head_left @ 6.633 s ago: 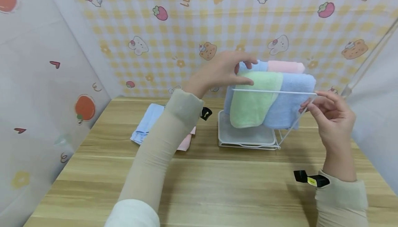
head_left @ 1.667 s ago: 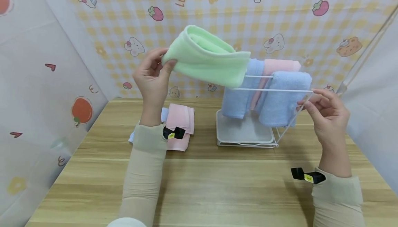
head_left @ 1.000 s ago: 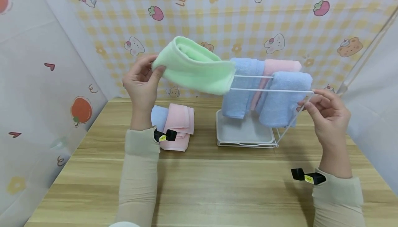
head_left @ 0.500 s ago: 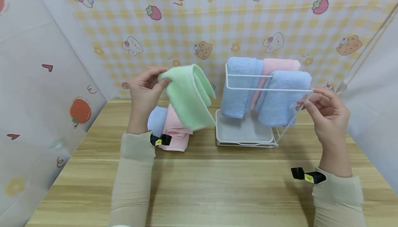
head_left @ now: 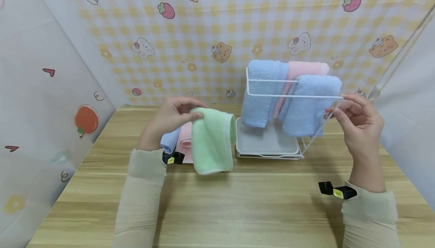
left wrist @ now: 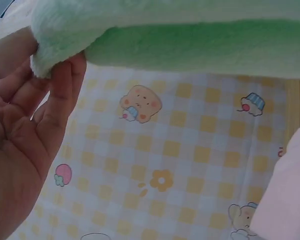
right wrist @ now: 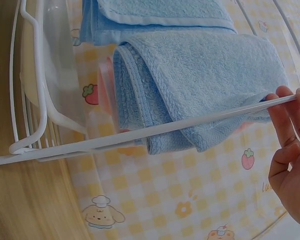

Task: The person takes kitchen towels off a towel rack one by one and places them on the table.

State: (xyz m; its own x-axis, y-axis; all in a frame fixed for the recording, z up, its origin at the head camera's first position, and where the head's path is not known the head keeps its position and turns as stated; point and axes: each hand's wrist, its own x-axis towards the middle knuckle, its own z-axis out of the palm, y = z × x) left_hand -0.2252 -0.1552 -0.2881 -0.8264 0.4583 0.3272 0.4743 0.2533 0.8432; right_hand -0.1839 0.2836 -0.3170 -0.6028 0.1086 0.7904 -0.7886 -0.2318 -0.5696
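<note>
A folded green towel hangs from my left hand, which pinches its upper corner between thumb and fingers. In the left wrist view the towel stretches across the top, away from the fingers. My right hand holds the upper front corner of a white wire rack, thumb and fingers on its slanted post. Over the rack's bars hang a front blue towel, another blue towel at its left and a pink towel behind. The right wrist view shows the front blue towel close to the right fingers.
Partly hidden behind the left hand and green towel, a folded blue cloth and a pink cloth lie on the wooden table. A pale tray forms the rack's base. A checked backdrop stands behind.
The left hand, first over the rack without a towel, has lifted the green towel off, moved it left and lowered it in front of the pink cloth. The right hand stays on the rack.
</note>
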